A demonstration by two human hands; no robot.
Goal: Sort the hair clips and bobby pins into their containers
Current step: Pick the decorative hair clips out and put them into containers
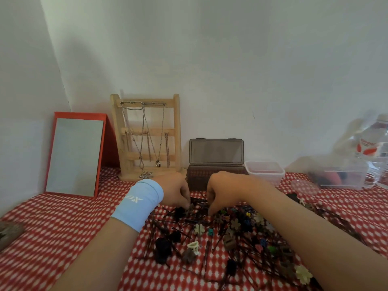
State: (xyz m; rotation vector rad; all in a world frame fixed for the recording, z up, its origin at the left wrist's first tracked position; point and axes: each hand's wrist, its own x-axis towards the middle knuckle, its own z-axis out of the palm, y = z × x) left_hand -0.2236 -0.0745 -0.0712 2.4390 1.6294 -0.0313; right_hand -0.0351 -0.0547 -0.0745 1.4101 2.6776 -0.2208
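1. A red tablecloth point(63, 227) with a white diamond pattern covers the whole surface.
2. A loose pile spreads over its near right part. It is made up of dark bobby pins point(168, 225) mixed with small hair clips point(199, 229) in cream, black, brown, teal and green, many of them flower-shaped.
3. A red-framed mirror point(75, 156) leans against the wall at the far left.
4. Just to the right of the mirror stands a wooden jewellery stand point(117, 127) with metal necklaces point(144, 127) hung on it.
5. A clear water bottle point(375, 156) stands at the far right edge, and a clear plastic tub point(344, 177) holding dark items sits beside it.
6. A brown box point(216, 152) sits far centre, just beyond the pile, with its lid raised.
7. A small clear container point(264, 171) sits to the right of the box and close to it.
8. The left hand point(176, 190) is at the pile's far edge in front of the box. Its fingers are curled downward, with the tips among the bobby pins, and I cannot tell whether they pinch one.
9. The right hand point(222, 190) is close beside the left hand, its fingers also curled down into the pile. What it grips, if anything, is hidden.
10. A light blue wristband point(138, 203) wraps the left wrist.
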